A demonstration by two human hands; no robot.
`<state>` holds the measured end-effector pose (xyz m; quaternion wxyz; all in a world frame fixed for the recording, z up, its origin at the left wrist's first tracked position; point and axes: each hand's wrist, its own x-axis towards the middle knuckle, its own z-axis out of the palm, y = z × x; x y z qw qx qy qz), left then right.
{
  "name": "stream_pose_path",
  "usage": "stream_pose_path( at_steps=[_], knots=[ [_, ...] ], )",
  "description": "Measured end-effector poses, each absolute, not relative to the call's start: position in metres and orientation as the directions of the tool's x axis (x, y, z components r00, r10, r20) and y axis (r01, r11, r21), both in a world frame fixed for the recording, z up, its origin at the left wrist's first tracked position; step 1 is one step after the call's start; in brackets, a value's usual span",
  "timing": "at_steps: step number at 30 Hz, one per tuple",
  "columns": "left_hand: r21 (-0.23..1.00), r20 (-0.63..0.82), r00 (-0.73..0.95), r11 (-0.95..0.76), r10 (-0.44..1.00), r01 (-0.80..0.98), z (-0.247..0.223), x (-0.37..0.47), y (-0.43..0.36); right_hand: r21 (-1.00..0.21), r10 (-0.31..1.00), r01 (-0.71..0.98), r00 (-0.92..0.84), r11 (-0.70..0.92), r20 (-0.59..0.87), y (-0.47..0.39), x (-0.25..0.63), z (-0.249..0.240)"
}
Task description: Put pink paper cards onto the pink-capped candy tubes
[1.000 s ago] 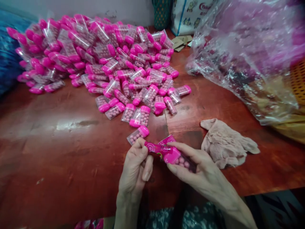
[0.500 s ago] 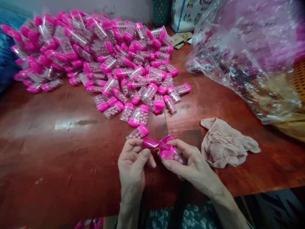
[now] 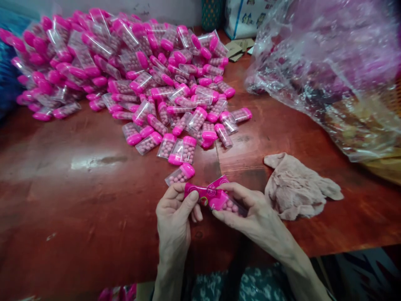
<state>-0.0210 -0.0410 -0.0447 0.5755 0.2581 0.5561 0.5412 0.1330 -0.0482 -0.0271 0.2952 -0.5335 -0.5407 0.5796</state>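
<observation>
Near the table's front edge, my left hand (image 3: 177,213) pinches one end of a glossy pink printed label strip (image 3: 194,191) between thumb and fingers. My right hand (image 3: 247,207) grips a small clear container (image 3: 230,205) of pale pink balls, tilted, with its pink end toward my left hand. The strip reaches across to that pink end and partly covers it; whether it sticks there I cannot tell. Just beyond my left fingers lies another pink-capped container (image 3: 181,173). A large heap of similar containers (image 3: 144,81) spreads over the back left of the table.
A crumpled beige cloth (image 3: 294,186) lies right of my right hand. A big clear plastic bag (image 3: 322,75) with pink contents fills the back right. Cardboard pieces (image 3: 238,49) and a white printed bag (image 3: 246,19) are at the back. Blue plastic (image 3: 8,79) borders the left side.
My left thumb has come down onto the strip, whose left end has shifted slightly left and lower. My right hand keeps its grip on the container. The heap is unchanged.
</observation>
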Motion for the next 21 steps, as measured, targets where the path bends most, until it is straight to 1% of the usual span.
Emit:
stream_pose_path(
  at_steps=[4, 6, 7, 9, 11, 12, 13, 15, 18, 21],
  knots=[
    [0.893, -0.359, -0.203, 0.272, 0.911, -0.358, -0.045, -0.021, -0.041, -0.940, 0.898, 0.200, -0.294, -0.277, -0.327, -0.047, 0.131, -0.027],
    [0.902, -0.341, -0.219, 0.253, 0.914, -0.348, -0.044, -0.020, -0.041, -0.941, 0.891, 0.137, -0.305, -0.309, -0.337, -0.047, 0.130, -0.027],
    [0.918, -0.314, -0.253, 0.224, 0.915, -0.328, -0.043, -0.019, -0.041, -0.937, 0.884, 0.089, -0.313, -0.337, -0.347, -0.046, 0.129, -0.028],
    [0.963, -0.206, -0.379, 0.117, 0.902, -0.244, -0.040, -0.015, -0.043, -0.911, 0.861, -0.027, -0.339, -0.412, -0.379, -0.046, 0.127, -0.029],
    [0.995, -0.041, -0.494, -0.010, 0.869, -0.101, -0.036, -0.011, -0.045, -0.872, 0.845, -0.131, -0.349, -0.472, -0.405, -0.046, 0.126, -0.031],
    [0.998, 0.039, -0.514, -0.057, 0.857, -0.020, -0.034, -0.009, -0.047, -0.857, 0.844, -0.166, -0.341, -0.487, -0.414, -0.045, 0.125, -0.032],
    [0.995, 0.102, -0.503, -0.086, 0.858, 0.055, -0.034, -0.007, -0.048, -0.849, 0.847, -0.190, -0.328, -0.493, -0.419, -0.045, 0.125, -0.033],
    [0.980, 0.161, -0.406, -0.097, 0.899, 0.173, -0.034, -0.006, -0.052, -0.840, 0.850, -0.211, -0.305, -0.499, -0.429, -0.044, 0.126, -0.035],
    [0.962, 0.145, -0.259, -0.075, 0.955, 0.261, -0.039, -0.008, -0.056, -0.843, 0.862, -0.222, -0.268, -0.490, -0.431, -0.042, 0.126, -0.036],
    [0.934, 0.176, -0.225, -0.090, 0.958, 0.346, -0.042, -0.012, -0.056, -0.852, 0.874, -0.217, -0.227, -0.476, -0.430, -0.041, 0.126, -0.038]
  ],
)
